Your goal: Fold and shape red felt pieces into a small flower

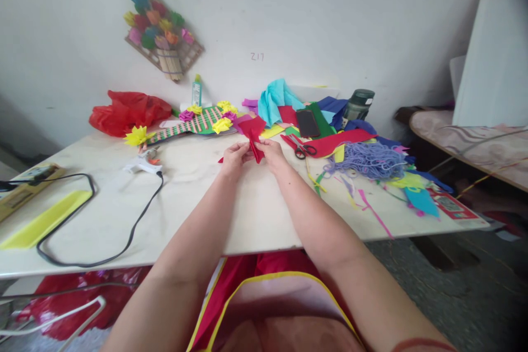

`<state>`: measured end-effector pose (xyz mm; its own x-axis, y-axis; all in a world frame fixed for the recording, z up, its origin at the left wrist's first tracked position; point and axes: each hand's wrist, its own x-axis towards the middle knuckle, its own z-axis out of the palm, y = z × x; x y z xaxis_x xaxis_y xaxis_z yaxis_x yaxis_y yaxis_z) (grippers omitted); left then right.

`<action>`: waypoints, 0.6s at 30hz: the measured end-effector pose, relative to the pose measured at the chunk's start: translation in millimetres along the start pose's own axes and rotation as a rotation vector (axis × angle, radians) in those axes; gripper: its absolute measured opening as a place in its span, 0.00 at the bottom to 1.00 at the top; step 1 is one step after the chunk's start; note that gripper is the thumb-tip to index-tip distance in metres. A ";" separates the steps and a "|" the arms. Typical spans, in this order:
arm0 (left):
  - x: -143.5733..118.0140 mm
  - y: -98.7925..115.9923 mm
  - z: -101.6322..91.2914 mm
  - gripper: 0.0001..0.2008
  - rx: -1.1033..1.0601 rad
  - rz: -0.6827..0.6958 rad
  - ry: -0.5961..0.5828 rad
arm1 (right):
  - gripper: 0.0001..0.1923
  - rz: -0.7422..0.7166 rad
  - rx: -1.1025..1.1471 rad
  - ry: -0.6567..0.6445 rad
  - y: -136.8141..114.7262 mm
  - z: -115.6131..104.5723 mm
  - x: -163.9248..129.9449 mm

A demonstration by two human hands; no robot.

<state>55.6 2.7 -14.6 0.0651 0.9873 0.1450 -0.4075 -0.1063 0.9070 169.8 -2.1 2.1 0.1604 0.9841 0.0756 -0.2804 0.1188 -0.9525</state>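
Over the middle of the white table, both my hands hold a folded piece of red crepe paper [253, 127]. My left hand [236, 155] pinches its lower left part, and a small red tip sticks out beside that hand. My right hand [269, 152] is closed on the right side of the same paper. The upper end fans out above my fingers, and the middle is gathered into a narrow fold. Just right of my right hand lie scissors [301, 148] with dark handles, partly on a red strip [346, 142].
A white glue gun [142, 162] with a black cord lies left. Behind it rests a green decorated craft piece [193, 125] with paper flowers. Purple yarn [371, 159], a phone [307, 123], coloured paper and a dark jar [358, 104] crowd the right. A yellow strip [45, 220] lies front left.
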 end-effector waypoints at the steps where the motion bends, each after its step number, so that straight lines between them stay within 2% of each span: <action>1: -0.4 0.0 -0.1 0.16 -0.002 0.001 -0.005 | 0.04 0.013 0.010 -0.008 -1.1 0.1 -0.6; 8: -2.8 2.5 1.8 0.18 -0.053 -0.032 -0.048 | 0.06 0.056 0.068 -0.066 -5.4 0.8 -4.1; 13: -4.9 3.9 4.8 0.19 0.027 -0.062 -0.092 | 0.05 0.036 0.096 -0.105 -4.4 2.4 -4.5; 18: -3.9 1.8 3.7 0.19 0.046 -0.030 -0.114 | 0.06 0.032 0.113 -0.130 -4.9 4.0 -5.7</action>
<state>57.9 -1.8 -12.0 0.1804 0.9706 0.1592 -0.3615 -0.0851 0.9285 166.5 -7.7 7.5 0.0276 0.9955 0.0902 -0.3892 0.0938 -0.9164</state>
